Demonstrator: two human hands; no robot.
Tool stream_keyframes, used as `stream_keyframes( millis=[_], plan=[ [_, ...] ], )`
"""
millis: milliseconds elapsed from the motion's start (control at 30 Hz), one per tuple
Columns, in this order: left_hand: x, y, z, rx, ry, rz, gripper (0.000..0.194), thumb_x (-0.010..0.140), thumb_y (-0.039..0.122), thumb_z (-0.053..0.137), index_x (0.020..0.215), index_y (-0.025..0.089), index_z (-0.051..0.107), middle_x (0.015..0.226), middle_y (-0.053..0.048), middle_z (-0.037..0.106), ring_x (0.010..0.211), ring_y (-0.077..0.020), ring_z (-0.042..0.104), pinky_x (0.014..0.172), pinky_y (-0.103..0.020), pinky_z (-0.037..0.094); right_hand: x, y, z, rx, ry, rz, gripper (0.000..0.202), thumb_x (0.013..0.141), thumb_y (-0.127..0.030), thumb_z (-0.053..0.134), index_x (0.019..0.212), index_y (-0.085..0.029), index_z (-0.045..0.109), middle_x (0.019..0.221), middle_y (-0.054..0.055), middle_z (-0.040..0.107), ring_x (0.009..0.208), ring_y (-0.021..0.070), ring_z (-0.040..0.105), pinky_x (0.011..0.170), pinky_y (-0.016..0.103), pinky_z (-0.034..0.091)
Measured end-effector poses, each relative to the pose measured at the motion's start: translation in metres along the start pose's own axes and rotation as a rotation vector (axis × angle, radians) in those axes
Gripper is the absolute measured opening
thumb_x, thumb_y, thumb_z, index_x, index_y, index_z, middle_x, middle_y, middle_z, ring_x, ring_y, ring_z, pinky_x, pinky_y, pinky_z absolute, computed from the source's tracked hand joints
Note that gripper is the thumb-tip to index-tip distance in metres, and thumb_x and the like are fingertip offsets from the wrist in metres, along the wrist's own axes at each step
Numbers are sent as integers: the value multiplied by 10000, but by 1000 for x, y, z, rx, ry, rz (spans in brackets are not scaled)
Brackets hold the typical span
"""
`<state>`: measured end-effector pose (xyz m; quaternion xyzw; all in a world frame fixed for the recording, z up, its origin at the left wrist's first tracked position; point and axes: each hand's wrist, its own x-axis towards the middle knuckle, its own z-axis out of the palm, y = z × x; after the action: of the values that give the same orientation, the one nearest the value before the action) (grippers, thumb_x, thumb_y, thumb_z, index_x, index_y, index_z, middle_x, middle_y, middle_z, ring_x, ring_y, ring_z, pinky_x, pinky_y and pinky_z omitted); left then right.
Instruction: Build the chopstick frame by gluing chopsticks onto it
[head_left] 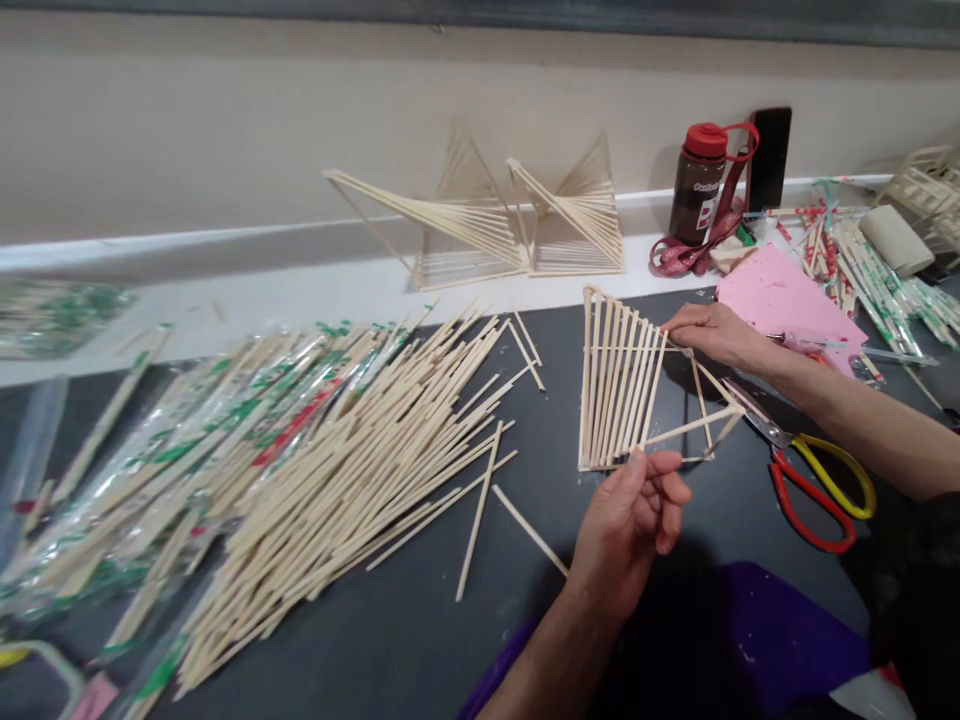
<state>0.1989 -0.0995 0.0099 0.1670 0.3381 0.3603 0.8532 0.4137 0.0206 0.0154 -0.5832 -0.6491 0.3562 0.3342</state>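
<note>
A partly slatted frame [611, 390] made of thin wooden chopsticks stands on the dark tabletop, its slats fanned side by side. My left hand [626, 525] pinches the bottom end of the rightmost chopstick [655, 390] at the frame's lower bar, thumb against index finger, other fingers loosely curled. At that chopstick's top end, the fingertips of my right hand [709, 333] are closed on it. To the right, a triangular part of the frame [705, 410] juts out. Scissors [787, 440] with one red and one yellow handle lie beside it.
Loose chopsticks [360, 480] are heaped left, beside wrapped ones [187, 430]. Two twisted stick models [465, 235] stand against the wall. At the back right are a red-capped bottle [697, 190], a phone [770, 160], pink foam [787, 295] and more wrapped sticks [862, 270].
</note>
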Motion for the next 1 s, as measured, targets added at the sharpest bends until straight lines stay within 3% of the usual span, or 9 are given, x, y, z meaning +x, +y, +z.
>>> stream_keyframes(
  millis=[233,500,667,1000],
  plan=[
    [-1,-2,-3,21,-11,13,366,828,479,718,858,114,737,626,-16,657,373,-55,451,373,-197,279,0,-1,0,33,-19,-20,228,742,-199,594,767,-253,813,865,13,724,842,168,643,839,297,482],
    [-2,-2,0,-6,-21,1,343,768,458,777,819,122,734,595,-4,648,373,-60,463,354,-190,272,1,1,2,83,-19,-18,200,739,-229,609,757,-240,808,847,23,733,808,171,643,795,300,486],
    [-1,-2,2,-22,-22,0,337,828,451,720,816,115,732,607,-15,656,379,-63,465,354,-193,289,-1,1,1,84,-3,-6,186,741,-231,624,779,-239,806,844,26,730,789,170,623,758,305,488],
    [2,-5,0,-11,-39,21,367,795,486,747,820,120,729,603,-4,656,373,-57,468,347,-184,284,0,7,-1,-17,15,-56,196,758,-213,625,830,-221,807,881,37,740,833,181,655,842,332,509]
  ],
)
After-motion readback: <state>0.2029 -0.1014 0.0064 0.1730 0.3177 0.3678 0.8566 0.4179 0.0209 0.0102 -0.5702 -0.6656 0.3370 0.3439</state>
